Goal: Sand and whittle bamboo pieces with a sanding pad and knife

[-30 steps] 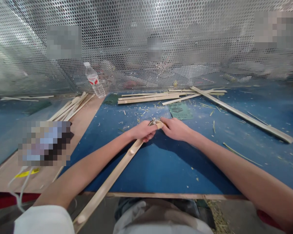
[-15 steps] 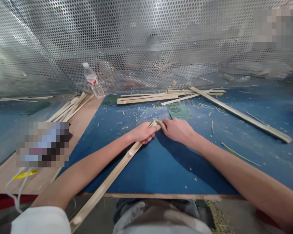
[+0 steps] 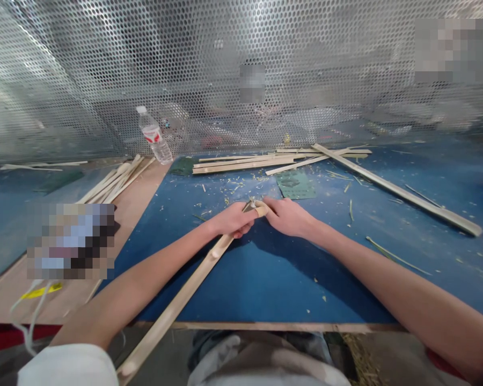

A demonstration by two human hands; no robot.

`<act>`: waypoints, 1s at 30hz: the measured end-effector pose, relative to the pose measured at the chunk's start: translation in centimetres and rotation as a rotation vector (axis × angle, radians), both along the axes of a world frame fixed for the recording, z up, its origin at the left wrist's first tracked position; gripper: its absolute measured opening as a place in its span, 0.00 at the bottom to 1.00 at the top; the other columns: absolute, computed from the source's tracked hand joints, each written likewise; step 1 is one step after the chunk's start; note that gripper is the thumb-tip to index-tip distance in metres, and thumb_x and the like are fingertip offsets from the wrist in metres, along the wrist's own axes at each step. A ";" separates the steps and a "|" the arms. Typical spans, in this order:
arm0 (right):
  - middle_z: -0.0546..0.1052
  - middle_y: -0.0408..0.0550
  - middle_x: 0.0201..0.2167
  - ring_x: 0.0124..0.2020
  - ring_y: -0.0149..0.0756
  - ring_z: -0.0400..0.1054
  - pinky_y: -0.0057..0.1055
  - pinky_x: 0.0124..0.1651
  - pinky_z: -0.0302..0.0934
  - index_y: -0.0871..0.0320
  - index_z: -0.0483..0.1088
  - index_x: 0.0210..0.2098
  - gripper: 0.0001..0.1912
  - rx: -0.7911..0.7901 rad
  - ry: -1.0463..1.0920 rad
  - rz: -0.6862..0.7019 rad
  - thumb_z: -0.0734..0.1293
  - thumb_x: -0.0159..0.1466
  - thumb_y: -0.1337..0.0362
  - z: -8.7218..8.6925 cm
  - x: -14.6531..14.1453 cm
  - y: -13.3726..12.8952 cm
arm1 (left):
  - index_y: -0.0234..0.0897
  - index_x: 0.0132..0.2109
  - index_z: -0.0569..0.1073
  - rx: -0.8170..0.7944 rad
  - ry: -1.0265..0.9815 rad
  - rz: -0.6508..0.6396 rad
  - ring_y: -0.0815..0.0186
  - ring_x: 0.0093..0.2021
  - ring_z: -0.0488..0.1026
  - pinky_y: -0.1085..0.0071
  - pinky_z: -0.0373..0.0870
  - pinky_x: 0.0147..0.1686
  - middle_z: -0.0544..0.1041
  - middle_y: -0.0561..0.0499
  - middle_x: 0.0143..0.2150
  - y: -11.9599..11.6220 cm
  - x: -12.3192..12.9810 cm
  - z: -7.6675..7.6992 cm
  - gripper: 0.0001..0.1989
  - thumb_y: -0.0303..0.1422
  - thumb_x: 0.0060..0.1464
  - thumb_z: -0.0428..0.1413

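Note:
A long split bamboo strip [image 3: 185, 287] slants from the bottom left up to the middle of the blue table [image 3: 282, 289]. My left hand [image 3: 239, 219] is wrapped round its far end, with a tan wrap on the thumb. Against that end, touching the left thumb, my right hand [image 3: 284, 214] is closed; what its fingers hold is too small to make out. A small piece of grey metal shows between the hands, mostly hidden by the fingers.
Bamboo strips [image 3: 241, 163] lie along the back below a perforated metal screen [image 3: 209, 69]. One long strip [image 3: 398, 190] crosses the right side. At the left are a water bottle [image 3: 156, 136], more strips [image 3: 116, 182] and a blurred device [image 3: 72, 241] with a cable.
My right hand has turned slightly and its fingers have come closer against the left thumb. The bamboo strip has hardly moved.

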State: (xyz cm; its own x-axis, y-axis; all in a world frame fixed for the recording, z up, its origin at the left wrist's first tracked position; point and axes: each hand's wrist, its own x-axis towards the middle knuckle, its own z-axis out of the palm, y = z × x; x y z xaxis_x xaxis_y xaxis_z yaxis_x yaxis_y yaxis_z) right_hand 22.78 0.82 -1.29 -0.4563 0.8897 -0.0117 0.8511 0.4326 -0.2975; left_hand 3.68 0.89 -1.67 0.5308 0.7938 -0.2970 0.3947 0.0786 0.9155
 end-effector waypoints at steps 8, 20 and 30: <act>0.82 0.53 0.43 0.41 0.41 0.75 0.29 0.37 0.54 0.57 0.72 0.41 0.19 -0.044 0.015 -0.001 0.51 0.73 0.62 0.1 -0.1 0.5 | 0.40 0.28 0.60 -0.026 0.011 0.076 0.76 0.13 0.57 0.77 0.55 0.11 0.60 0.59 0.18 -0.2 0.6 -0.2 0.26 0.55 0.59 0.56; 0.80 0.48 0.34 0.35 0.37 0.70 0.29 0.37 0.56 0.56 0.71 0.36 0.27 -0.109 0.255 0.007 0.48 0.74 0.51 0.0 0.5 0.5 | 0.40 0.28 0.58 -0.044 -0.026 0.046 0.77 0.13 0.56 0.78 0.56 0.12 0.59 0.59 0.17 -0.1 0.1 -0.1 0.25 0.52 0.61 0.56; 0.81 0.52 0.38 0.36 0.38 0.72 0.28 0.37 0.58 0.57 0.72 0.37 0.22 -0.158 0.194 0.008 0.50 0.74 0.58 0.0 0.0 1.0 | 0.40 0.31 0.59 -0.091 -0.081 0.069 0.78 0.15 0.54 0.79 0.55 0.12 0.55 0.62 0.20 -0.3 0.4 0.1 0.22 0.50 0.61 0.57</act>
State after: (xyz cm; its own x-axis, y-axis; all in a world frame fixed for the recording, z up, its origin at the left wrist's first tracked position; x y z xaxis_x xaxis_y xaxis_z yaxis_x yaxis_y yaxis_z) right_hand 22.83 1.86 -1.34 -0.4709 0.8800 -0.0618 0.7678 0.3743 -0.5200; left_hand 4.07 0.60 -1.62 0.5009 0.8010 -0.3279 0.3101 0.1876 0.9320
